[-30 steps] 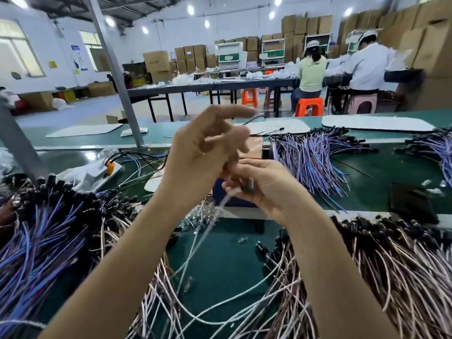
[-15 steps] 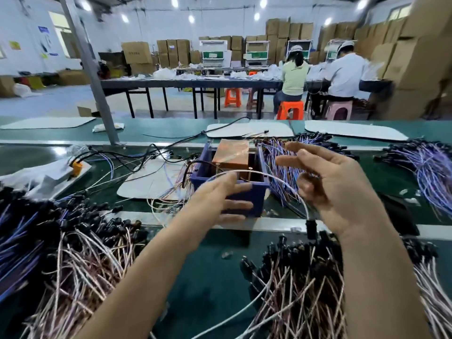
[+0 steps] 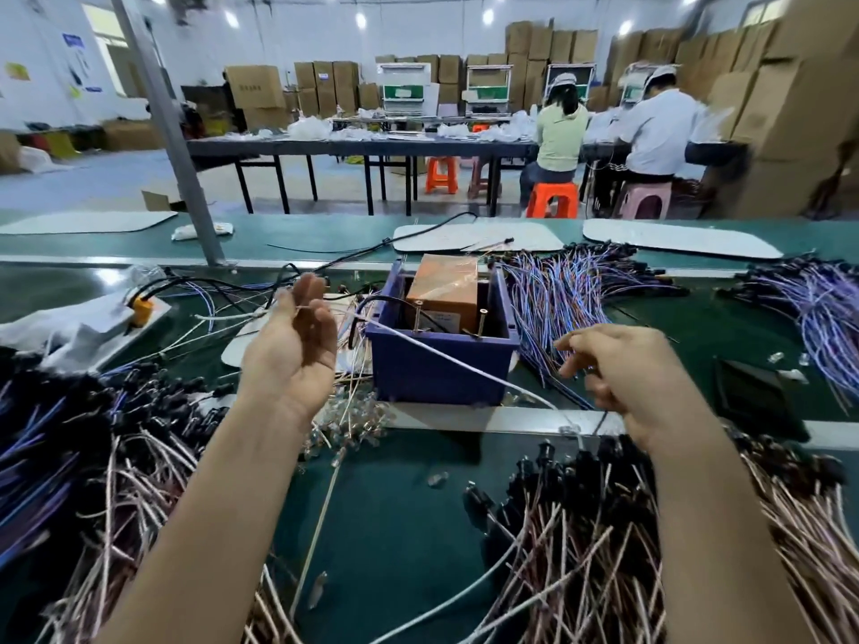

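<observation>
The left hand (image 3: 290, 350) is raised with the palm up, and its curled fingers pinch one end of the white cable (image 3: 446, 354). From there the cable runs tight, to the right of this hand, over the front edge of the blue box (image 3: 437, 374), and passes just under the right hand (image 3: 623, 369). The fingers of the right hand are bent, but I cannot tell if they hold the cable or only hover above it.

The step seems to be pulling one cable straight out of the pile of plugged cables (image 3: 581, 504) on the worktop (image 3: 395, 527) below the right hand. To do it well, I think the pull should be slow and even, so the plug does not catch on its neighbours or the box edge.
</observation>
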A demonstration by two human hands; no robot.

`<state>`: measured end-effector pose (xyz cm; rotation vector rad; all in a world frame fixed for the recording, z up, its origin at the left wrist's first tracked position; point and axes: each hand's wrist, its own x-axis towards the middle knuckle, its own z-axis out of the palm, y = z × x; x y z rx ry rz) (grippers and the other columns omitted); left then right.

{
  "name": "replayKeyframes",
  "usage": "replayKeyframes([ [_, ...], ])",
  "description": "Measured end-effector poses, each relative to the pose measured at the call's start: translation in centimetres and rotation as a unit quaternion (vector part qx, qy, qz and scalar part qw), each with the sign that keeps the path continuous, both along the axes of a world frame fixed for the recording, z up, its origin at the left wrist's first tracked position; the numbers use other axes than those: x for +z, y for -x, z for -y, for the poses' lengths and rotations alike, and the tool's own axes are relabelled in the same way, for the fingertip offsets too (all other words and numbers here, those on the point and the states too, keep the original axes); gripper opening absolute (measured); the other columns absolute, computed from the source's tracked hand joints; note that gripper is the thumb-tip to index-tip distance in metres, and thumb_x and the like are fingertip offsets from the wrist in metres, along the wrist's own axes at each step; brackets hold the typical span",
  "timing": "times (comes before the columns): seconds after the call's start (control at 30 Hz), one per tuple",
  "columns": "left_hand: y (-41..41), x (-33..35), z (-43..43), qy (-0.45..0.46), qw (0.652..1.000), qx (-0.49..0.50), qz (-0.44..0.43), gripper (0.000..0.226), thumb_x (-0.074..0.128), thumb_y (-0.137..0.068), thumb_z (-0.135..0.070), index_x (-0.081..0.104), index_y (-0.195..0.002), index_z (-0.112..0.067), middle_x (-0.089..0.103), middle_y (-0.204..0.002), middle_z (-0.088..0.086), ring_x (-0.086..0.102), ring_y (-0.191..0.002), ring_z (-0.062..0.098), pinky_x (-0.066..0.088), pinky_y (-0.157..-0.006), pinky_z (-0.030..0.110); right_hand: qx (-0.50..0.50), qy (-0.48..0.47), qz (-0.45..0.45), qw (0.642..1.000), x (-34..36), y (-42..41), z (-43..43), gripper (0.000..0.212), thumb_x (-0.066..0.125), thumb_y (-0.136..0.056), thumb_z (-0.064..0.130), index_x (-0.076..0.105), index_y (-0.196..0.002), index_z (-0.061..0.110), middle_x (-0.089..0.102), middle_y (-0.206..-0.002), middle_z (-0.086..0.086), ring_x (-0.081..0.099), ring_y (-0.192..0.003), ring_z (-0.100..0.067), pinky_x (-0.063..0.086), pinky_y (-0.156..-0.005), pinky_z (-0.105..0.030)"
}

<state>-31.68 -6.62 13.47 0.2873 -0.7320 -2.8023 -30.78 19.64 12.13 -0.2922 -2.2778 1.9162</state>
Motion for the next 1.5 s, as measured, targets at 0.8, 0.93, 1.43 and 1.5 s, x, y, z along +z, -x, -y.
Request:
replayKeyframes([
  [0.8,0.4,-1.3,0.8,0.337,0.919,0.200,-0.039,0.022,0.050,-0.097,-0.007,0.071,-0.098,-0.014,0.066,-0.071,-0.005,0.049,-0.054,0.005,0.044,-0.055,0.018,0.092,0.029,0.136,0.986,-5.4,1.8,7.7,0.020,0.042,-0.080,0.002,0.055,-0.065,0.005,0.054,-0.046,-0.008,0.034,-0.031,-0.011,0.027,-0.036,-0.015],
  [0.93,0.7,-2.2,-0.1,0.394,0.905,0.153,-0.036,0.028,0.047,-0.096,-0.002,0.071,-0.094,-0.016,0.068,-0.071,-0.006,0.048,-0.054,0.005,0.044,-0.055,0.017,0.094,0.016,0.142,0.985,-5.3,1.7,7.6,0.021,0.042,-0.079,0.003,0.055,-0.063,0.004,0.055,-0.043,-0.007,0.036,-0.031,-0.011,0.028,-0.036,-0.015],
  [1.43,1.1,-4.8,-2.4,0.658,0.743,0.116,-0.041,0.027,0.057,-0.092,-0.001,0.056,-0.080,-0.026,0.072,-0.083,-0.007,0.061,-0.058,-0.001,0.048,-0.064,0.015,0.091,0.020,0.156,0.983,-5.0,1.6,7.6,0.020,0.043,-0.076,0.003,0.056,-0.061,0.004,0.053,-0.042,-0.006,0.036,-0.032,-0.013,0.029,-0.037,-0.014],
  [1.5,1.1,-5.0,-2.5,0.682,0.723,0.100,-0.038,0.028,0.056,-0.090,0.001,0.061,-0.079,-0.024,0.071,-0.082,-0.010,0.061,-0.059,-0.002,0.047,-0.062,0.010,0.090,0.018,0.158,0.983,-5.0,1.6,7.6,0.020,0.043,-0.077,0.003,0.056,-0.062,0.004,0.053,-0.042,-0.006,0.036,-0.032,-0.013,0.029,-0.037,-0.015],
])
